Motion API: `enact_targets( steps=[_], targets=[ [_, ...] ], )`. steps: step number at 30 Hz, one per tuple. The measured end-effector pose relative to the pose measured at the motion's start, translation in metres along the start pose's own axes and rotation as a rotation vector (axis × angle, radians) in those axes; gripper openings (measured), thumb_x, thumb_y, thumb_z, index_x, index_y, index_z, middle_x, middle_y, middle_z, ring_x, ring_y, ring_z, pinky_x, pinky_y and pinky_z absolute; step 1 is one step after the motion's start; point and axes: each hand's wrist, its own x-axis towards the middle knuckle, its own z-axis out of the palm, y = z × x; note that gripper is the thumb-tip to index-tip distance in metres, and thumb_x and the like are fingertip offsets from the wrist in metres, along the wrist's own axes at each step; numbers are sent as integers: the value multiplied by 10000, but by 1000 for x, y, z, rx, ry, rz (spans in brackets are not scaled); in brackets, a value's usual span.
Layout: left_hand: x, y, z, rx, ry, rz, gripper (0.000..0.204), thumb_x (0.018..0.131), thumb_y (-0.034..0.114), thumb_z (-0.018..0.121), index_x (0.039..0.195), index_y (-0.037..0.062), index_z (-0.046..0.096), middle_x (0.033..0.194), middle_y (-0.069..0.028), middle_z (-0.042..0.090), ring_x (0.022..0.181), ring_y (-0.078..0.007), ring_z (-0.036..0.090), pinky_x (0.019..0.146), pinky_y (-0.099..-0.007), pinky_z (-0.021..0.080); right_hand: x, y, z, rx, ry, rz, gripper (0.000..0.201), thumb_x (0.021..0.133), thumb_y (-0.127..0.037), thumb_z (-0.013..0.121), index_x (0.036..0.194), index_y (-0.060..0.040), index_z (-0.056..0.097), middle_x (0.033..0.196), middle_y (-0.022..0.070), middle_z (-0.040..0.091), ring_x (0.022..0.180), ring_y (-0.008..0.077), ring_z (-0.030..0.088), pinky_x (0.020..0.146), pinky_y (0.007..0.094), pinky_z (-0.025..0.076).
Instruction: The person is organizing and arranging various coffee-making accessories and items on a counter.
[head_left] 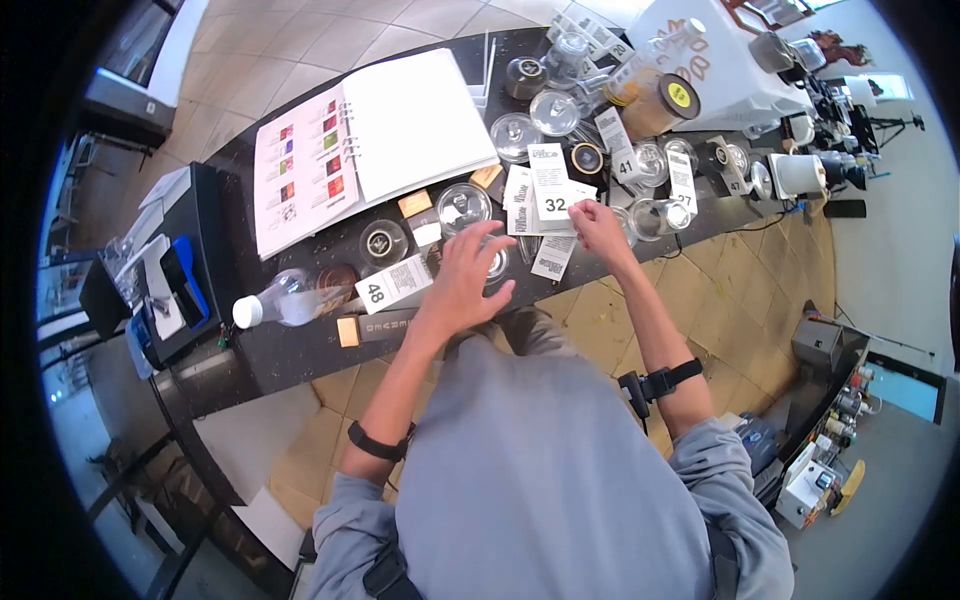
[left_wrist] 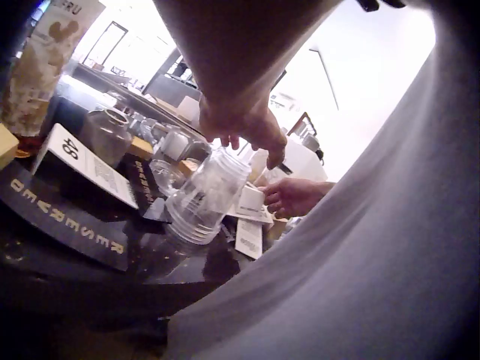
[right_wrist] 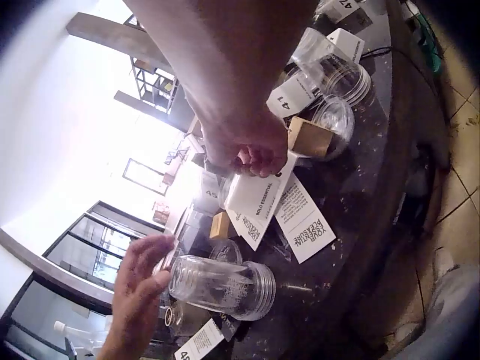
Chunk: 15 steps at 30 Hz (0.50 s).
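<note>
Glass jar (right_wrist: 221,285): lying tipped on the near counter edge, steadied by the left hand (head_left: 465,275), whose spread fingers press its base. Right hand (head_left: 598,225): pinching white cards (right_wrist: 259,196), lifted clear for sorting, just right.

Clear glass jar (right_wrist: 221,286) — empty, lidless, lying on its side on the dark counter, threaded mouth outward. White printed card (right_wrist: 259,196) — lifted at one edge above other cards, just beyond the jar.
</note>
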Motion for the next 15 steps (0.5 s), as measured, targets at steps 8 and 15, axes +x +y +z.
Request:
enact_targets(
  steps=[8, 15],
  targets=[
    [17, 39, 40, -440, -253, 71, 315, 922, 161, 619, 1210, 45, 566, 1218, -133, 578, 1076, -242, 602, 871, -353, 500, 6, 6, -3, -197, 122, -100, 327, 917, -305, 654, 899, 21, 630, 761, 87, 668, 695, 157, 611, 653, 322, 479],
    [17, 13, 124, -706, -198, -625, 499, 912, 221, 632, 1349, 52, 462, 1262, -223, 568, 1027, -265, 663, 884, -368, 512, 15, 2, -11, -222, -37, -125, 339, 884, -316, 681, 852, 17, 631, 753, 87, 659, 691, 163, 611, 646, 327, 484]
  ],
)
